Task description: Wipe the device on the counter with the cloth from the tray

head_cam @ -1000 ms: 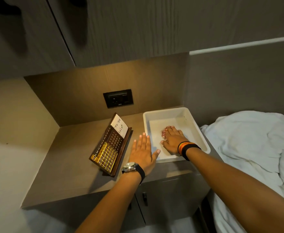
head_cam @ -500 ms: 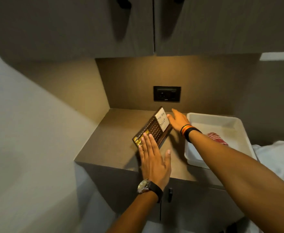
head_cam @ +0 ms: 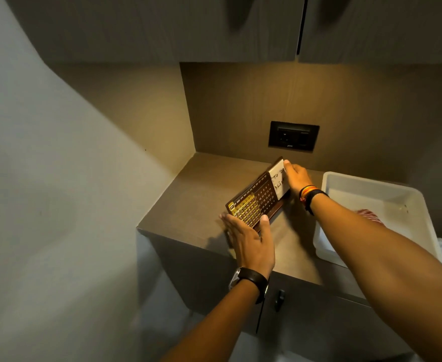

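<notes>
The device (head_cam: pixel 257 198) is a dark brown desk calendar with gold number tiles and a white "To Do" note, lying tilted on the brown counter (head_cam: pixel 188 202). My left hand (head_cam: pixel 248 239) clasps its near end, fingers on the gold tiles and thumb at its side. My right hand (head_cam: pixel 294 178) holds its far end at the white note. A red and white cloth (head_cam: pixel 368 215) lies in the white tray (head_cam: pixel 413 202) at the right, partly hidden behind my right forearm.
A black wall socket (head_cam: pixel 293 135) sits in the back panel above the counter. Cupboard doors hang overhead, and a cabinet door with a dark handle (head_cam: pixel 280 299) is below the counter. A plain wall closes the left side.
My right hand left the cloth in the tray and went to the calendar's far end. My left hand slid from the counter onto its near end. The view swung left.
</notes>
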A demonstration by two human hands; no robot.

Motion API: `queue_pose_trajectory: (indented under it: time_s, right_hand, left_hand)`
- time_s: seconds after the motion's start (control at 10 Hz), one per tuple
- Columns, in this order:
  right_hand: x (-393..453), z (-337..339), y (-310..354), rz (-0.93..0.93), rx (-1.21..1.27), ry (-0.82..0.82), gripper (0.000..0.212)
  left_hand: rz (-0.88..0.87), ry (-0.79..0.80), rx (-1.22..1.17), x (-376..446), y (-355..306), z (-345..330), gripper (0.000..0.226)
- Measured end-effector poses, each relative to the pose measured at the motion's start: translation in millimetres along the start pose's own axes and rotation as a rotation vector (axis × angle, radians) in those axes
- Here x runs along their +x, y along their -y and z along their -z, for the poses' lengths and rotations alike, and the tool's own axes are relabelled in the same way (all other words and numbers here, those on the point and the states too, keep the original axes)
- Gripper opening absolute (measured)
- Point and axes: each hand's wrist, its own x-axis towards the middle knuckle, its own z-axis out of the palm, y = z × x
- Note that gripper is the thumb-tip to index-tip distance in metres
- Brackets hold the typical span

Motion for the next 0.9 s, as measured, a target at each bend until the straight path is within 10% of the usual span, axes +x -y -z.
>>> queue_pose_trajectory:
  time_s: [0.3, 0.9]
  right_hand:
    - [-37.1, 8.2, 0.4, -0.015, 0.129, -0.131, 0.029]
    - [-82.6, -22.9, -13.8, -0.194, 0.127, -0.422, 0.052]
  left_hand:
    - [0.045, 0.083, -0.162, 132.8, -23.6, 65.1, 0.05]
    - [-0.061, 0.278, 0.001, 191.1, 0.1, 64.5, 0.066]
